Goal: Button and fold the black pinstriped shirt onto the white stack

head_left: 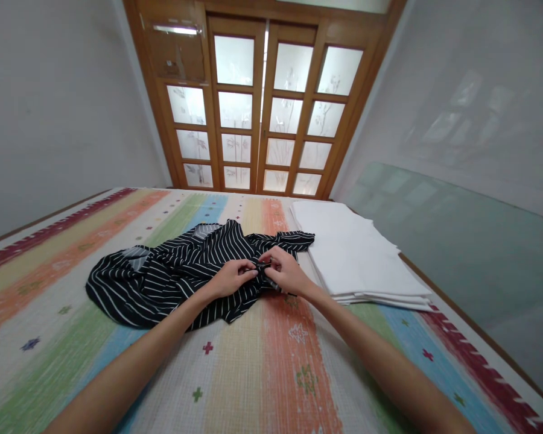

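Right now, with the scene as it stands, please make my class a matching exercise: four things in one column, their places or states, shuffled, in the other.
Column one
1. Black fabric garment with thin white stripes
2. Stack of flat white sheets
3. Brown wooden doors with rectangular glass panes
4. Multicoloured striped cloth

Column two
A. At the far end of the view
B. Spread out beneath the garment
C. Crumpled, pinched by the left hand and right hand
D. Lying to the right of both hands

Right pairs: 1-C, 2-D, 3-A, 4-B
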The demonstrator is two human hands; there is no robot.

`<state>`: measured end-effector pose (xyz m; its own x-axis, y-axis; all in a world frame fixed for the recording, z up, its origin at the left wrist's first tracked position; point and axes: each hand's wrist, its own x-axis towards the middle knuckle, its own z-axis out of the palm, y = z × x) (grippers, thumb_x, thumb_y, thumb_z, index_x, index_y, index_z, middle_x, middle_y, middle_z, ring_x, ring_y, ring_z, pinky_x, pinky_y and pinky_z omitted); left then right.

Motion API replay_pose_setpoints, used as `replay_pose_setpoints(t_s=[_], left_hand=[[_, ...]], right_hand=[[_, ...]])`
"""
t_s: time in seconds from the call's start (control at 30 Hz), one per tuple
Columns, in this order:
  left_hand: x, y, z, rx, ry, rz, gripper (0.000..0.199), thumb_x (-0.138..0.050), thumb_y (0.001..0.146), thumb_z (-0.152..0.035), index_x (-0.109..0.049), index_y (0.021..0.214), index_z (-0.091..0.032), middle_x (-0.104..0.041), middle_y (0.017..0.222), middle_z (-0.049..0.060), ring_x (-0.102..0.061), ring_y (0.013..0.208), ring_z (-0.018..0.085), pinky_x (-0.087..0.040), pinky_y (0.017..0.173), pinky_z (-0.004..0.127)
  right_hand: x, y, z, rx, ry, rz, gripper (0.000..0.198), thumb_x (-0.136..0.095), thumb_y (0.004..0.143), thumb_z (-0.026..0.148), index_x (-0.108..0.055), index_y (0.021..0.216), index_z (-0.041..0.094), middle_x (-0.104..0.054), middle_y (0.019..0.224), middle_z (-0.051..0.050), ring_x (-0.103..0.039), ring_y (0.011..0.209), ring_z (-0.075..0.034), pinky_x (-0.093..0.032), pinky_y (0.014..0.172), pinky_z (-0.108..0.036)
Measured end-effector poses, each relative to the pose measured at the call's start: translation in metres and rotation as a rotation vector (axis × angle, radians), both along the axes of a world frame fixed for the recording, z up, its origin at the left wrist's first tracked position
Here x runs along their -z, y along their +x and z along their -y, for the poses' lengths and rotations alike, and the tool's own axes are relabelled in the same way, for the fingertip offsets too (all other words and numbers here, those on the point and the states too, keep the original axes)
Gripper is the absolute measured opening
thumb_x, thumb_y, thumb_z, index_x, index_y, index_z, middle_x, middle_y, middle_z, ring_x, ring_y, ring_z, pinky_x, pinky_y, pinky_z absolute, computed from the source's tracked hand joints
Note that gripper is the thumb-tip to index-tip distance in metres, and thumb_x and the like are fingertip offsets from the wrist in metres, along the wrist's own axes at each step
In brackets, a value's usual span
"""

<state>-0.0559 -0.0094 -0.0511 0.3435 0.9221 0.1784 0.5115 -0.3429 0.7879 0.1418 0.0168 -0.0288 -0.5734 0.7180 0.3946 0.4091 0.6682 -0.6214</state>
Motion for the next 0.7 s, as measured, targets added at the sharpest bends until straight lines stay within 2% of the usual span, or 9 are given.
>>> replay_pose_setpoints(t_s=[0.1, 0.17, 0.27, 0.37, 0.53, 0.6, 0.7], left_hand=[[-0.001, 0.0, -0.001, -0.004, -0.043, 0.049, 0.026, -0.053, 0.085, -0.039, -0.066, 0.086, -0.016, -0.066, 0.078, 0.002, -0.055, 0.071, 0.014, -0.043, 0.068, 0.028], [-0.001, -0.001, -0.001, -0.022, -0.059, 0.087, 0.027, -0.053, 0.084, -0.04, -0.066, 0.087, -0.016, -0.066, 0.079, 0.002, -0.056, 0.073, 0.015, -0.044, 0.07, 0.029], [-0.003, -0.001, 0.001, -0.057, -0.048, 0.134, 0.026, -0.053, 0.084, -0.04, -0.065, 0.089, -0.017, -0.067, 0.083, 0.003, -0.057, 0.077, 0.016, -0.045, 0.074, 0.03], [-0.004, -0.001, 0.003, -0.069, -0.034, 0.169, 0.024, -0.053, 0.085, -0.039, -0.064, 0.09, -0.018, -0.067, 0.087, 0.003, -0.058, 0.08, 0.017, -0.046, 0.077, 0.031], [-0.005, 0.001, 0.008, -0.071, 0.006, 0.152, 0.027, -0.052, 0.087, -0.041, -0.063, 0.094, -0.018, -0.066, 0.085, 0.003, -0.057, 0.076, 0.016, -0.046, 0.073, 0.031], [-0.006, 0.002, 0.009, -0.08, 0.063, 0.111, 0.025, -0.052, 0.087, -0.039, -0.063, 0.094, -0.018, -0.066, 0.085, 0.003, -0.057, 0.077, 0.016, -0.045, 0.074, 0.031], [-0.01, 0.004, 0.01, -0.096, 0.146, 0.064, 0.023, -0.052, 0.088, -0.037, -0.063, 0.093, -0.018, -0.065, 0.087, 0.004, -0.056, 0.08, 0.017, -0.044, 0.075, 0.031]], right_hand=[[-0.003, -0.005, 0.007, 0.005, 0.02, -0.032, 0.008, -0.062, 0.073, 0.014, -0.061, 0.08, 0.018, -0.054, 0.077, 0.001, -0.049, 0.061, -0.011, -0.04, 0.059, -0.024], [-0.002, -0.009, 0.008, 0.024, 0.007, -0.007, 0.009, -0.063, 0.071, 0.012, -0.059, 0.076, 0.018, -0.054, 0.071, 0.002, -0.05, 0.062, -0.011, -0.04, 0.06, -0.024], [0.002, -0.011, 0.006, 0.087, -0.12, -0.031, 0.011, -0.064, 0.073, 0.016, -0.058, 0.081, 0.018, -0.057, 0.067, 0.002, -0.053, 0.06, -0.012, -0.042, 0.059, -0.024], [0.006, -0.009, 0.003, 0.059, -0.272, -0.087, 0.011, -0.064, 0.078, 0.026, -0.06, 0.084, 0.018, -0.061, 0.068, 0.001, -0.055, 0.055, -0.012, -0.042, 0.054, -0.024], [0.003, -0.004, -0.001, -0.01, -0.303, -0.144, 0.01, -0.065, 0.077, 0.028, -0.063, 0.078, 0.019, -0.061, 0.066, 0.002, -0.055, 0.059, -0.012, -0.042, 0.055, -0.024], [0.0, -0.002, -0.001, -0.031, -0.399, -0.157, 0.012, -0.067, 0.075, 0.029, -0.062, 0.074, 0.019, -0.056, 0.059, 0.004, -0.051, 0.053, -0.01, -0.039, 0.05, -0.022], [-0.005, 0.001, -0.002, -0.073, -0.647, -0.201, 0.019, -0.067, 0.074, 0.035, -0.059, 0.075, 0.019, -0.053, 0.054, 0.006, -0.044, 0.04, -0.008, -0.032, 0.04, -0.021]])
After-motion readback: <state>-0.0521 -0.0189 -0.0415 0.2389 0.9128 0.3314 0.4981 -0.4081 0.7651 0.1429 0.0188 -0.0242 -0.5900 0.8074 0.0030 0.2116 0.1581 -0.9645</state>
